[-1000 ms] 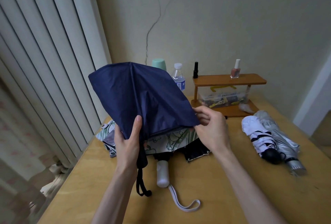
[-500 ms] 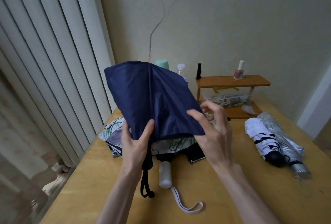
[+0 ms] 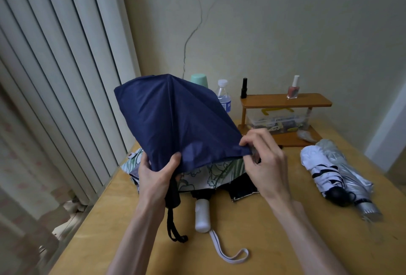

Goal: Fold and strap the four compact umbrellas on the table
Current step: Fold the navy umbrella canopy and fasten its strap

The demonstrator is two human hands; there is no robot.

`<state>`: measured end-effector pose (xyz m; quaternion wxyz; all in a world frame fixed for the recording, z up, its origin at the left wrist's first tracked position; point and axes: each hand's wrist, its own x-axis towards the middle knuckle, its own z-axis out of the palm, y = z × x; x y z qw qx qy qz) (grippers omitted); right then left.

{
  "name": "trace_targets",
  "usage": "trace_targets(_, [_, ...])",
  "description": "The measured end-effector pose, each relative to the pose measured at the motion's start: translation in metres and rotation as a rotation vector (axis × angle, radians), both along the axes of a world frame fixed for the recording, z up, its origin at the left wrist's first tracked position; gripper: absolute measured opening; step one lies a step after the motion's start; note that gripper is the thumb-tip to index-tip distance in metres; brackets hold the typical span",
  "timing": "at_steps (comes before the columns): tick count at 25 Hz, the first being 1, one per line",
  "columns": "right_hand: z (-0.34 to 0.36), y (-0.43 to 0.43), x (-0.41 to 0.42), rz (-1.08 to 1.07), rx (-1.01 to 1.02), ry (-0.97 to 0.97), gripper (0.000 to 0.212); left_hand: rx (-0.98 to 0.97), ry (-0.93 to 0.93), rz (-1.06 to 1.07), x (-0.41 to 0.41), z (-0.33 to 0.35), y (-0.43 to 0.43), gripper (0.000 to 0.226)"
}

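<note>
Right hand (image 3: 267, 164) now pinching navy umbrella (image 3: 175, 121) hem, left hand (image 3: 157, 175) gripping

I'm looking into a lived-in home room: a yellow wooden table (image 3: 252, 241) against a cracked cream wall (image 3: 285, 33), vertical blinds (image 3: 55, 77) on the left, nail polish bottles (image 3: 293, 87) on a small wooden shelf (image 3: 285, 100) at the far side, a water bottle (image 3: 223, 95) beside it.

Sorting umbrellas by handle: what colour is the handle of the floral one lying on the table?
White, on the floral umbrella's handle; head view.
</note>
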<state>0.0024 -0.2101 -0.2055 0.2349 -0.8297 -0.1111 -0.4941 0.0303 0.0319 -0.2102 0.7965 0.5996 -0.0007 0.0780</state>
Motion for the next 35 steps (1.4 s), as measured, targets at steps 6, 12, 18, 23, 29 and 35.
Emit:
trace_targets(6, [0.032,-0.032,-0.018,0.503,0.146,1.019,0.044,0.223,-0.047,-0.119,0.002,-0.005,0.021,0.051])
trace_targets(12, [0.039,-0.023,-0.012,0.575,0.56,0.602,0.049,0.363,-0.101,-0.244,-0.005,-0.004,0.004,0.063])
trace_targets(18, [0.034,-0.025,-0.009,0.427,0.457,0.686,0.049,0.403,-0.117,-0.318,-0.008,-0.001,0.006,0.074])
trace_targets(23, [0.035,-0.028,-0.014,0.458,0.492,0.766,0.05,0.378,-0.12,-0.313,-0.008,0.0,0.01,0.071])
trace_targets(29, [0.04,-0.05,-0.019,0.42,0.406,0.705,0.033,0.384,-0.144,-0.263,-0.007,0.002,0.016,0.065])
trace_targets(35, [0.04,-0.052,-0.022,0.598,0.404,0.804,0.025,0.392,-0.168,-0.246,-0.005,-0.001,0.013,0.064])
